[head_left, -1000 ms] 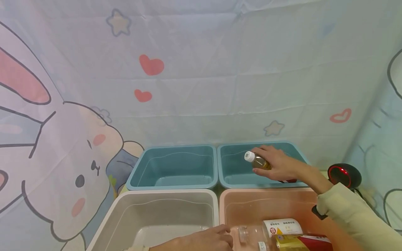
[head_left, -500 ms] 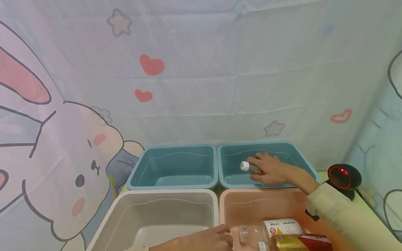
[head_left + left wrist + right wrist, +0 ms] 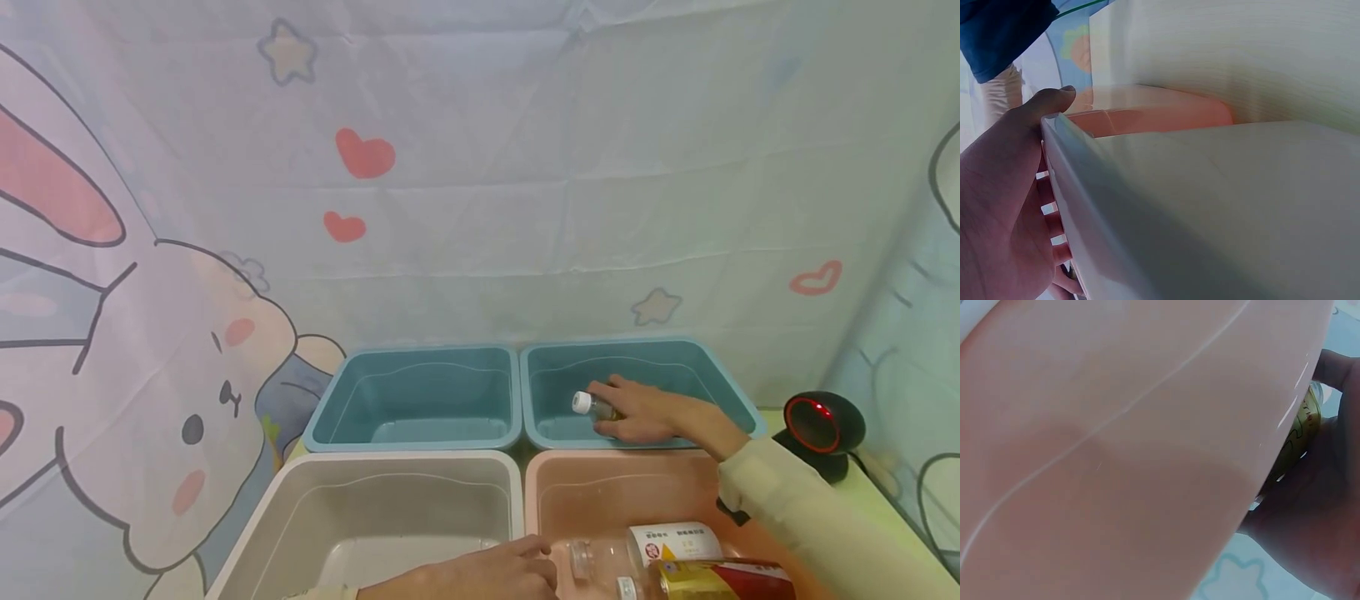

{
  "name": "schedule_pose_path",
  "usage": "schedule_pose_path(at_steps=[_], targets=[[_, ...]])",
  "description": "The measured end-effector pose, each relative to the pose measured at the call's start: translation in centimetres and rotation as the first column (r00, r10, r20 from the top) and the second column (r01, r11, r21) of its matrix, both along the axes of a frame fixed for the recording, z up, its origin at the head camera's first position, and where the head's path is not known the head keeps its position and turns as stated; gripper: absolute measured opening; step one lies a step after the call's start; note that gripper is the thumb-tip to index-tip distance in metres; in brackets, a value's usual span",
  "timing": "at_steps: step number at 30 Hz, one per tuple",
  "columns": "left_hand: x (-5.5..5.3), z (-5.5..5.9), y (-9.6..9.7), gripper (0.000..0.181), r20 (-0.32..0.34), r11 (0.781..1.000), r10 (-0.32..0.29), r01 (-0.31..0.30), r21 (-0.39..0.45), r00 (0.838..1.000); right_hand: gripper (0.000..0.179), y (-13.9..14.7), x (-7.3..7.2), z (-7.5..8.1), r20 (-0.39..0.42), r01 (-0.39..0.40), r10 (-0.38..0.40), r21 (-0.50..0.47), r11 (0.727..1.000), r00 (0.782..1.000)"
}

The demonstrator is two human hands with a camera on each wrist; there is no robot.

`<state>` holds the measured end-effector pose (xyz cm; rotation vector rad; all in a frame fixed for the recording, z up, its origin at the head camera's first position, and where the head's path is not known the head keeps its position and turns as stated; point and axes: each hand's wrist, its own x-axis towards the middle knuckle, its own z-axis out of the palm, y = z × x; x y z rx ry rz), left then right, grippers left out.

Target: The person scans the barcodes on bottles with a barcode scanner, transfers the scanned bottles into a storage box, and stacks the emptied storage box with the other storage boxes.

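My right hand (image 3: pixel 637 411) grips a small bottle (image 3: pixel 600 407) with a white cap, low inside the right blue bin (image 3: pixel 720 371). The cap points left, and the palm covers most of the body. A gold label shows between thumb and fingers in the right wrist view, partly behind the peach bin's wall (image 3: pixel 1147 456). My left hand (image 3: pixel 487 575) rests at the rim shared by the beige bin (image 3: pixel 420 500) and the peach bin (image 3: pixel 600 475). Its fingers bend loosely over to the peach side, partly hidden by the rim in the left wrist view.
Inside the peach bin lie a clear bottle with a white label (image 3: pixel 678 543) and a gold-and-red package (image 3: pixel 723 581). A second blue bin (image 3: pixel 427 400) stands at the back left. A black device with a red ring (image 3: pixel 821 423) stands at the right; a printed cloth hangs behind.
My right hand has lowered the bottle deeper into the right blue bin, moving slightly left and toward me. My left hand has stayed at the rim.
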<state>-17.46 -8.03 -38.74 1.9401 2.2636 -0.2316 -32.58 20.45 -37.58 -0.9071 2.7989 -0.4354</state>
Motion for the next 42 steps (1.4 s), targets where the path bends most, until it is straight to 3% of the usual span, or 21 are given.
schedule_pose_path(at_steps=[13, 17, 26, 42], targets=[[0.1, 0.1, 0.2, 0.026, -0.034, 1.000, -0.021, 0.021, -0.009, 0.999, 0.072, 0.3, -0.8, -0.5, 0.115, 0.062, -0.062, 0.010, 0.998, 0.991], [0.1, 0.1, 0.2, 0.028, -0.015, 1.000, -0.012, 0.012, -0.006, 1.000, 0.068, 0.6, -1.0, -0.9, 0.079, 0.038, -0.038, 0.007, 0.999, 0.996], [0.1, 0.1, 0.3, 0.025, -0.067, 0.999, -0.037, 0.036, -0.016, 0.997, 0.056, 0.9, -1.3, -1.1, 0.024, 0.030, -0.029, -0.029, 0.999, 0.999], [0.0, 0.0, 0.3, 0.023, -0.087, 0.999, -0.054, 0.054, -0.006, 0.995, 0.076, 2.0, 0.0, 0.7, -0.054, 0.086, -0.087, -0.018, 0.996, 0.995]])
